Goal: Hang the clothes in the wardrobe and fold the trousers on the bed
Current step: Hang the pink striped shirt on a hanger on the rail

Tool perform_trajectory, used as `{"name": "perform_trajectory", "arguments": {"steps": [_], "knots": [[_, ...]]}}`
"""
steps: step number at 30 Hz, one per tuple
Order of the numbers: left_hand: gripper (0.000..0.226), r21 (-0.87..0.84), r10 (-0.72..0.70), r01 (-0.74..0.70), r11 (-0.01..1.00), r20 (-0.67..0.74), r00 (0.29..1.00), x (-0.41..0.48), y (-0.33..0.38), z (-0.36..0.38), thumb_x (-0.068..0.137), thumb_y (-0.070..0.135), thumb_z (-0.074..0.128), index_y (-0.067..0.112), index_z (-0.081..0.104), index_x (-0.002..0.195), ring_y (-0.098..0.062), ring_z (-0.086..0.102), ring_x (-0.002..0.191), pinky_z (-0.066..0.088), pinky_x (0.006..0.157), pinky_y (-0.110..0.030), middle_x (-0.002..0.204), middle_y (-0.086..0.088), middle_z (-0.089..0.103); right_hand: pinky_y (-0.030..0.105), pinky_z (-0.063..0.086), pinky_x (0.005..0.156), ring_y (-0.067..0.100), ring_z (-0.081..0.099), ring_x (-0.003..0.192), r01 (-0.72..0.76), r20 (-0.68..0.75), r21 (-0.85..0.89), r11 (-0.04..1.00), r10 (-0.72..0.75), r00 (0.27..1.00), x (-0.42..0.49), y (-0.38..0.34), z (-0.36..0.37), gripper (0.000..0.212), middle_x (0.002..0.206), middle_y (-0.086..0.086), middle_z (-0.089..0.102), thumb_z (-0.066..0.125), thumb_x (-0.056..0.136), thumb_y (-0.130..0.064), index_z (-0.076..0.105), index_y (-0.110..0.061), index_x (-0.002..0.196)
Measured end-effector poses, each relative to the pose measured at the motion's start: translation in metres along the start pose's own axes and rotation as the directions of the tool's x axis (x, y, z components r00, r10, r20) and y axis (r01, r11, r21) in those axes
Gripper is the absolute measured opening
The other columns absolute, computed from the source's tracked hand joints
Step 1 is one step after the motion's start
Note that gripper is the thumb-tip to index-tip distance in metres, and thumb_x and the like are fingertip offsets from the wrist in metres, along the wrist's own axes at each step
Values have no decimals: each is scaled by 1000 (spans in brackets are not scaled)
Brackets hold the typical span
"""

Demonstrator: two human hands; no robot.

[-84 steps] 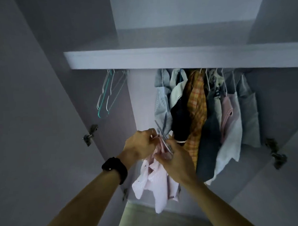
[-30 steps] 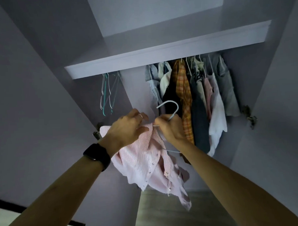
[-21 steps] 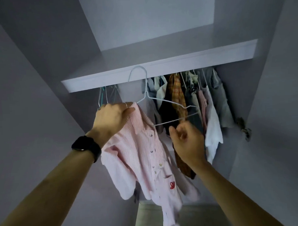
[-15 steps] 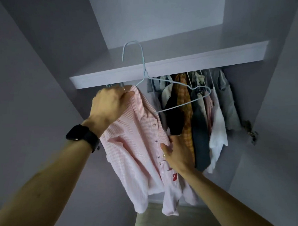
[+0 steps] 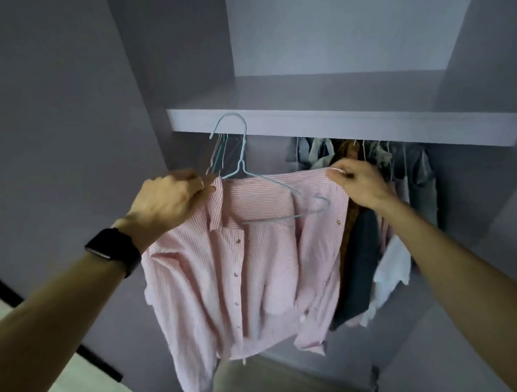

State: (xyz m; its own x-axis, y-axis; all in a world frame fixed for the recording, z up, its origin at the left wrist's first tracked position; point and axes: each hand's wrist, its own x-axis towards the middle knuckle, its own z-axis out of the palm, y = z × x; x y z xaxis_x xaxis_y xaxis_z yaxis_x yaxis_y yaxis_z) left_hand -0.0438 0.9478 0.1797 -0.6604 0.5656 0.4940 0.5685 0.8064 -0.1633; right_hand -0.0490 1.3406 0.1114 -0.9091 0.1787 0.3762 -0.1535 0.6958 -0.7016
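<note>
1. My left hand (image 5: 168, 199), centre-left of the frame, grips the collar end of the pink striped shirt (image 5: 239, 270).
2. The shirt hangs spread between both hands in mid-frame. The hanger (image 5: 241, 164) lies in its open neck, long axis slanting down to the right. Its hook stands upright just beside the left hand, before the shelf (image 5: 337, 127).
3. My right hand (image 5: 360, 185), right of centre, pinches the other shoulder and is the nearer to the hanger's low tip.
4. I judge that shoulder goes over that tip next.
</note>
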Motion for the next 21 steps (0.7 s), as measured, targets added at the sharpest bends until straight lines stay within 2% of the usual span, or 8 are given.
{"name": "perform_trajectory", "arguments": {"steps": [3, 7, 10, 12, 16, 18, 21], "knots": [[26, 138, 56, -42, 989, -101, 993, 4, 3, 0, 99, 31, 60, 18, 75, 116, -38, 67, 69, 53, 55, -41, 84, -9, 64, 26, 41, 77, 16, 62, 94, 64, -8, -74, 995, -65, 998, 12, -18, -5, 19, 102, -4, 70, 58, 101, -31, 68, -18, 109], [26, 338, 65, 6, 941, -198, 978, 11, 4, 8, 98, 24, 55, 14, 76, 110, -34, 62, 54, 48, 56, -36, 75, -10, 63, 29, 44, 79, 25, 63, 96, 121, 64, -228, 966, -109, 992, 21, -28, -9, 20, 107, 6, 71, 54, 103, -31, 67, -18, 111], [15, 436, -19, 78, 897, -138, 990, 16, 13, 22, 84, 12, 73, 14, 77, 98, -30, 61, 50, 44, 59, -33, 72, -8, 63, 26, 38, 74, 24, 61, 91, 171, 53, -217, 961, -163, 985, 24, -38, -10, 18, 101, 7, 71, 54, 103, -28, 66, -17, 110], [12, 466, -38, 85, 881, -108, 993, 18, 15, 28, 76, 7, 78, 11, 76, 87, -27, 59, 47, 44, 61, -32, 69, -7, 62, 26, 38, 73, 21, 61, 90, 189, 52, -218, 957, -182, 982, 24, -42, -13, 17, 100, 4, 70, 54, 103, -28, 65, -18, 109], [12, 542, -15, 91, 836, -144, 989, 32, 10, 27, 73, 7, 81, 9, 74, 81, -24, 56, 42, 45, 60, -32, 64, -7, 59, 33, 49, 76, 24, 63, 89, 185, 155, -234, 954, -151, 976, 21, -39, -16, 17, 99, 6, 70, 55, 103, -28, 67, -19, 111], [13, 564, 54, 44, 825, -155, 986, 40, 8, 21, 71, 6, 80, 9, 74, 81, -22, 55, 42, 48, 61, -33, 64, -7, 59, 39, 53, 82, 27, 64, 92, 160, 214, -259, 952, -105, 971, 19, -35, -12, 17, 103, 9, 70, 56, 103, -26, 68, -17, 111], [21, 712, 183, -54, 700, -105, 978, 54, 12, 11, 80, 19, 70, 23, 77, 100, -18, 55, 49, 48, 68, -30, 74, 4, 63, 38, 52, 82, 27, 64, 92, 115, 258, -268, 957, -44, 965, 11, -24, -2, 17, 106, 12, 70, 57, 102, -23, 69, -15, 110]]}}
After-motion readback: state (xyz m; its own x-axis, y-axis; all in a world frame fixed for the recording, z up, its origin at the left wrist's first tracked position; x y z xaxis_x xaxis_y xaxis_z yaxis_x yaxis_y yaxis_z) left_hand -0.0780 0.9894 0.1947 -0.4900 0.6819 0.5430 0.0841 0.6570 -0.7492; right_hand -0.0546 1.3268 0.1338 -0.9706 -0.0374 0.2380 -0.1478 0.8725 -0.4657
